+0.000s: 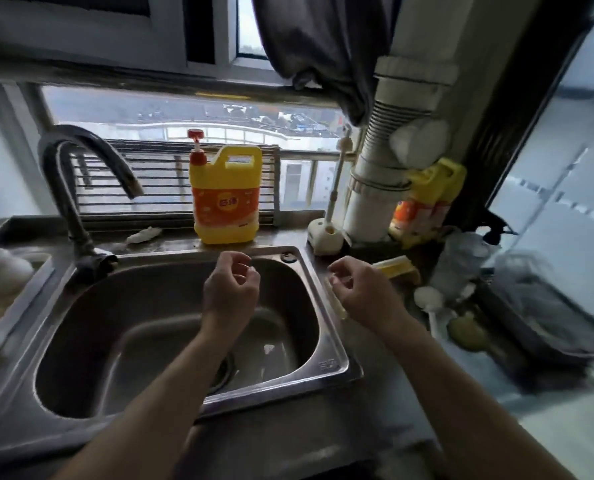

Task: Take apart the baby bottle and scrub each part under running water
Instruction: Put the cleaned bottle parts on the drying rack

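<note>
A: What lies nearest?

B: Two bare forearms reach out over the front edge of the steel table (288,431) and across the sink (328,363). The drain (225,370) shows between them at the bottom of the basin.

A: And the hands?

B: The left hand (231,289) hangs above the middle of the basin, and the right hand (359,294) is above the sink's right rim. Each has its fingers curled toward the thumb. Whether either grip is grasping something small or is merely clenched cannot be told. A pale strip (335,301) lies along the rim just under the right hand.

A: Where is the bottle?

B: A blurred clear container (461,261) stands on the table to the right of that hand. It is too smeared to say whether it is the baby bottle. Near it lie a white brush head (428,299) and a yellow sponge (397,268).

A: Farther back?

B: The dark tap (77,161) curves up at the sink's left corner, and no water is visible under its spout. A yellow detergent jug (226,199) with a red pump stands behind the basin, below the window (184,109).
</note>
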